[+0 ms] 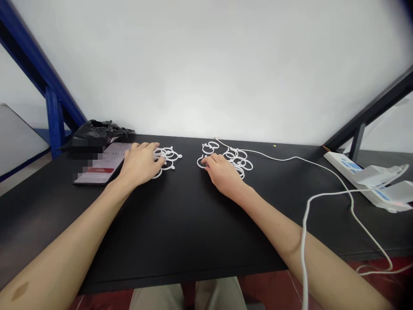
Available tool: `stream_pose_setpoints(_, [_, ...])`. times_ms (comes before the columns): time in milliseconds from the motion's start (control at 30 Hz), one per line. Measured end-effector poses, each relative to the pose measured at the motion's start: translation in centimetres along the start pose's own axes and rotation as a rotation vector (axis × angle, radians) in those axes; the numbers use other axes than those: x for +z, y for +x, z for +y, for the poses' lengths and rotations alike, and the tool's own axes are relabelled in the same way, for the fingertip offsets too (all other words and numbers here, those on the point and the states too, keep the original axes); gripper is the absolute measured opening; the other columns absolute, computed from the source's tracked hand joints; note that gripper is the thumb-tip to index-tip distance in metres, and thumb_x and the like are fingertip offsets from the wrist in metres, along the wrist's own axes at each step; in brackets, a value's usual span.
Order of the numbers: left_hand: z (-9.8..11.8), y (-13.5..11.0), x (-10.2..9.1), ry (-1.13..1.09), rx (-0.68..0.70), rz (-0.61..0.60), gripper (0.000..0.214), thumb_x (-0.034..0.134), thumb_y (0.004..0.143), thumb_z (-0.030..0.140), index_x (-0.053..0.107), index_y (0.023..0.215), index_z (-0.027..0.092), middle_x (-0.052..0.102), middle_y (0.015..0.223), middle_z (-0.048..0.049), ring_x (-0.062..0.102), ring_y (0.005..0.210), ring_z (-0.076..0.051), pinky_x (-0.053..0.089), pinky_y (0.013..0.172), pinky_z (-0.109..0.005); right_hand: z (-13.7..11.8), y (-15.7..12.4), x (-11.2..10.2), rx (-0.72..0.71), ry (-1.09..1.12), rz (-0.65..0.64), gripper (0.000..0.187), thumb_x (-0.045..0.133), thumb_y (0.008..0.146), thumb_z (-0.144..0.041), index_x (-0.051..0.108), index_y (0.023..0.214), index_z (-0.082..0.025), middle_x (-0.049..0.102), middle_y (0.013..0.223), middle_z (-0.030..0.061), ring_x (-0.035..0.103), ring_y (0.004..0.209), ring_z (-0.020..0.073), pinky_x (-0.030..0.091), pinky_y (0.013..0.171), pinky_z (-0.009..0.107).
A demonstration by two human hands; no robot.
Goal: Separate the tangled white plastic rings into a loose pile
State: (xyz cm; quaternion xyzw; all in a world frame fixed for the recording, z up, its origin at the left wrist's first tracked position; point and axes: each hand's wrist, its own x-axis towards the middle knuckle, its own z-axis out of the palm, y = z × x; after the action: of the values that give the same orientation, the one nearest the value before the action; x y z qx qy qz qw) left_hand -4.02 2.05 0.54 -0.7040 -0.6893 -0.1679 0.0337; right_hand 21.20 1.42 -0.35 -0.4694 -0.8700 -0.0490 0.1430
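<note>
Two heaps of white plastic rings lie on a black table. My left hand rests palm down with its fingertips on the left heap of rings, fingers slightly curled and together. My right hand lies palm down beside the right heap of rings, its fingertips touching a single ring at the heap's left edge. Neither hand lifts anything off the table.
A phone with a lit screen lies left of my left hand, and a black crumpled bag sits behind it. A white cable runs across the right side to a white power strip. A white wall rises behind the table.
</note>
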Motion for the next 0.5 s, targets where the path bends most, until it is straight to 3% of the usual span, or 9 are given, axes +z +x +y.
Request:
stream_pose_setpoints(133, [0.9, -0.4, -0.6, -0.023, 0.024, 0.086, 0.051, 0.042, 0.089, 0.04, 0.056, 0.131, 0.016, 0.061, 0.13, -0.0141, 0.048, 0.119, -0.038, 0.042, 0.096, -0.051, -0.2, -0.1, -0.4, -0.002, -0.016, 0.027, 0.026, 0.042, 0.097, -0.013, 0.066, 0.105, -0.015, 0.063, 0.104, 0.0104, 0.053, 0.092, 0.0227, 0.047, 0.082, 0.034])
stream_pose_setpoints(267, [2.8, -1.2, -1.2, -0.179, 0.17, 0.151, 0.044, 0.044, 0.09, 0.038, 0.059, 0.125, 0.015, 0.064, 0.123, -0.0106, 0.049, 0.117, -0.032, 0.04, 0.102, -0.046, -0.6, -0.1, -0.9, -0.016, 0.037, 0.137, 0.024, 0.043, 0.097, -0.016, 0.065, 0.105, -0.015, 0.063, 0.103, 0.011, 0.054, 0.093, 0.0226, 0.048, 0.08, 0.034])
stream_pose_setpoints(367, [4.3, -2.0, -1.1, -0.343, 0.268, 0.078, 0.043, 0.046, 0.092, 0.042, 0.059, 0.125, 0.017, 0.067, 0.119, -0.0074, 0.052, 0.114, -0.028, 0.043, 0.1, -0.041, -1.0, -0.1, -1.2, -0.126, 0.131, 0.246, 0.023, 0.043, 0.098, -0.016, 0.064, 0.105, -0.014, 0.062, 0.103, 0.0117, 0.056, 0.095, 0.0216, 0.049, 0.083, 0.034])
stream_pose_setpoints(500, [5.2, -2.5, -0.7, -0.49, 0.248, -0.008, 0.037, 0.046, 0.095, 0.041, 0.058, 0.124, 0.022, 0.071, 0.104, -0.0037, 0.058, 0.105, -0.024, 0.046, 0.094, -0.038, -1.4, -0.1, -1.2, -0.238, 0.234, 0.304, 0.021, 0.043, 0.097, -0.015, 0.063, 0.104, -0.014, 0.062, 0.104, 0.0117, 0.057, 0.095, 0.0199, 0.05, 0.084, 0.034])
